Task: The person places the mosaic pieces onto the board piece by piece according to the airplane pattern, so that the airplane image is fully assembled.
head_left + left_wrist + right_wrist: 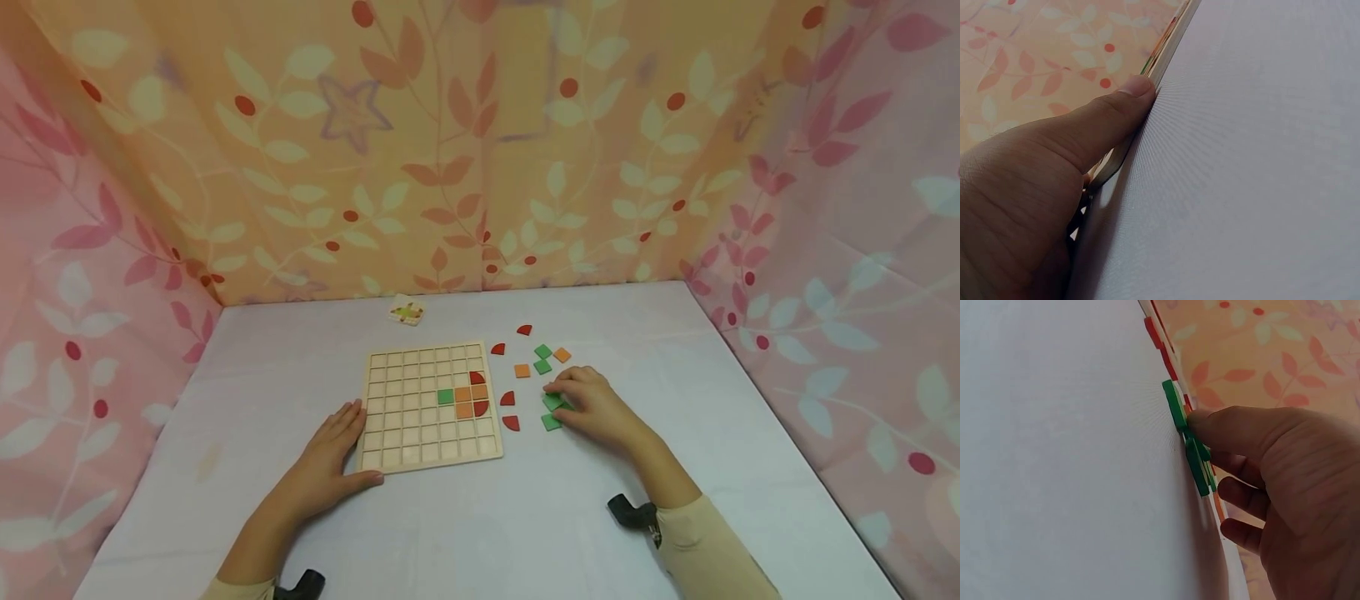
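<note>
A square wooden grid board (401, 429) lies on the white table. My left hand (322, 467) is spread at its near-left corner, fingers along the left edge and thumb against the front edge. In the left wrist view the thumb (1110, 112) presses the board's side. One green square (446, 397), orange squares (465, 409) and red quarter-circles (481, 408) sit in cells toward the board's right. To the right of the board, my right hand (596, 408) pinches a green square tile (552, 402) between thumb and index finger. Another green tile (551, 422) lies by the thumb.
Loose red quarter-circles (512, 423) lie along the board's right side. Beyond the right hand are loose green tiles (542, 367) and orange tiles (522, 371). A small patterned card (407, 311) lies near the table's back edge. Patterned curtains (450, 167) enclose the back and sides.
</note>
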Action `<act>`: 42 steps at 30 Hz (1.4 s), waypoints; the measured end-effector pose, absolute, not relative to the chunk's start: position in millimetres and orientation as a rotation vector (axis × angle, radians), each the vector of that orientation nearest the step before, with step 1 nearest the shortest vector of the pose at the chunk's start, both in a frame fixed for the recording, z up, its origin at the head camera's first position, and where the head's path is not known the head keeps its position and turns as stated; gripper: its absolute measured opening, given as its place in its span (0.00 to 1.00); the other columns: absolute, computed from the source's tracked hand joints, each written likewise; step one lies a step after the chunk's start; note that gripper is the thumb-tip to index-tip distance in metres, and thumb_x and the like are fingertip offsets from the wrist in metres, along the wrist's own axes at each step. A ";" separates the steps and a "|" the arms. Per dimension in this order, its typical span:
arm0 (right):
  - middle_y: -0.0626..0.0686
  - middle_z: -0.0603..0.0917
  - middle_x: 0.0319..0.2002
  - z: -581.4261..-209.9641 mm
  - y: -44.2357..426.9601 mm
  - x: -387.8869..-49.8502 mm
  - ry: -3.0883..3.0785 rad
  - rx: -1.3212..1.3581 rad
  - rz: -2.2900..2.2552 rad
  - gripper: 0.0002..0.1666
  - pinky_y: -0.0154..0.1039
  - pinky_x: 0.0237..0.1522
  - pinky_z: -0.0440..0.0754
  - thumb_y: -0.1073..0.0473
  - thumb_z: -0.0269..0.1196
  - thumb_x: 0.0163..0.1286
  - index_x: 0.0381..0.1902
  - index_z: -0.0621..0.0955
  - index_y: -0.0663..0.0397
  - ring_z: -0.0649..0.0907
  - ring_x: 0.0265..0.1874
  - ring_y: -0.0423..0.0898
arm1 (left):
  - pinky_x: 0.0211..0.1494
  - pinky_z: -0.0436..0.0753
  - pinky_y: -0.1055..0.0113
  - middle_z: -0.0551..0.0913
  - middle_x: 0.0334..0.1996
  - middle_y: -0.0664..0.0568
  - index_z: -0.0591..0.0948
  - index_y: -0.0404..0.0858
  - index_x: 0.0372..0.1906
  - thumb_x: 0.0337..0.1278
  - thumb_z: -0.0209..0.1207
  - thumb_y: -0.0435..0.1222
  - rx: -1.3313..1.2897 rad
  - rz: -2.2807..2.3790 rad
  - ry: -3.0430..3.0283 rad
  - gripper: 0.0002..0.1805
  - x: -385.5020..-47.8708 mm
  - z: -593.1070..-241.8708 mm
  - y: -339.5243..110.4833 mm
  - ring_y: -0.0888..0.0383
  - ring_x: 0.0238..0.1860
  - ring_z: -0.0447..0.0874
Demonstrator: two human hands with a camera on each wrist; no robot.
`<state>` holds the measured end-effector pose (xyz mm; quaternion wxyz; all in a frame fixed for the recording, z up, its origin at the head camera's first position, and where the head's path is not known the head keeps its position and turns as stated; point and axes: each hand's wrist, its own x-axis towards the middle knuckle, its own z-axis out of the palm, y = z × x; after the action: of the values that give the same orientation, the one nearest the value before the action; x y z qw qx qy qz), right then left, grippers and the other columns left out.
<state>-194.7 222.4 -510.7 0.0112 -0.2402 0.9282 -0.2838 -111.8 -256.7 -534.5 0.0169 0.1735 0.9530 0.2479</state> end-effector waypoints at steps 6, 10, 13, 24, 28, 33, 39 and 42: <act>0.42 0.80 0.50 -517.8 224.5 -193.6 2.930 -0.742 -0.872 0.22 0.50 0.59 0.75 0.57 0.74 0.63 0.56 0.87 0.43 0.74 0.54 0.45 | 0.84 0.36 0.62 0.50 0.83 0.43 0.57 0.33 0.80 0.47 0.66 0.71 0.553 0.770 2.951 0.65 -113.3 -534.1 -255.6 0.42 0.83 0.44; 0.42 0.80 0.50 -518.4 224.1 -193.8 2.939 -0.758 -0.876 0.21 0.50 0.59 0.75 0.57 0.74 0.64 0.56 0.87 0.42 0.74 0.54 0.45 | 0.85 0.39 0.59 0.52 0.82 0.42 0.58 0.32 0.80 0.47 0.68 0.69 0.559 0.782 2.962 0.65 -113.0 -533.9 -255.5 0.41 0.83 0.45; 0.43 0.81 0.50 -517.3 223.0 -194.5 2.933 -0.768 -0.882 0.20 0.51 0.60 0.74 0.57 0.74 0.65 0.55 0.87 0.43 0.75 0.54 0.45 | 0.84 0.42 0.53 0.52 0.82 0.42 0.58 0.32 0.80 0.47 0.68 0.69 0.549 0.781 2.960 0.65 -112.3 -533.6 -255.9 0.41 0.83 0.45; 0.41 0.83 0.49 -513.8 220.6 -195.8 2.911 -0.754 -0.866 0.16 0.51 0.63 0.72 0.56 0.74 0.64 0.50 0.88 0.44 0.76 0.54 0.44 | 0.83 0.45 0.46 0.51 0.82 0.41 0.58 0.31 0.80 0.47 0.67 0.69 0.514 0.798 2.933 0.65 -109.8 -533.9 -256.0 0.41 0.83 0.44; 0.41 0.83 0.48 -512.7 220.4 -195.5 2.899 -0.741 -0.889 0.16 0.52 0.64 0.71 0.56 0.75 0.63 0.49 0.87 0.44 0.76 0.55 0.44 | 0.84 0.42 0.50 0.51 0.82 0.41 0.58 0.31 0.80 0.47 0.68 0.69 0.534 0.794 2.953 0.65 -110.3 -536.3 -257.0 0.40 0.83 0.44; 0.41 0.84 0.48 -511.2 220.1 -195.2 2.892 -0.723 -0.898 0.16 0.53 0.66 0.71 0.56 0.75 0.63 0.48 0.87 0.43 0.77 0.55 0.45 | 0.85 0.38 0.56 0.50 0.83 0.42 0.57 0.33 0.80 0.46 0.67 0.70 0.532 0.784 2.952 0.66 -111.8 -535.9 -258.2 0.42 0.83 0.44; 0.42 0.84 0.48 -507.9 219.2 -194.5 2.892 -0.727 -0.881 0.16 0.53 0.66 0.70 0.55 0.75 0.63 0.48 0.87 0.45 0.77 0.55 0.46 | 0.84 0.41 0.51 0.50 0.83 0.42 0.56 0.33 0.80 0.46 0.67 0.70 0.525 0.772 2.944 0.66 -111.5 -532.6 -257.3 0.41 0.83 0.44; 0.41 0.84 0.47 -507.0 218.7 -194.0 2.885 -0.736 -0.856 0.16 0.53 0.65 0.70 0.55 0.76 0.62 0.48 0.87 0.44 0.77 0.54 0.45 | 0.84 0.42 0.50 0.51 0.82 0.42 0.57 0.33 0.80 0.46 0.67 0.70 0.530 0.776 2.951 0.66 -111.4 -532.3 -256.8 0.41 0.83 0.44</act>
<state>-194.0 218.7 -507.0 0.0217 -0.2376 0.9310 -0.2762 -111.4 -256.8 -532.3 0.0225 0.1710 0.9526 0.2507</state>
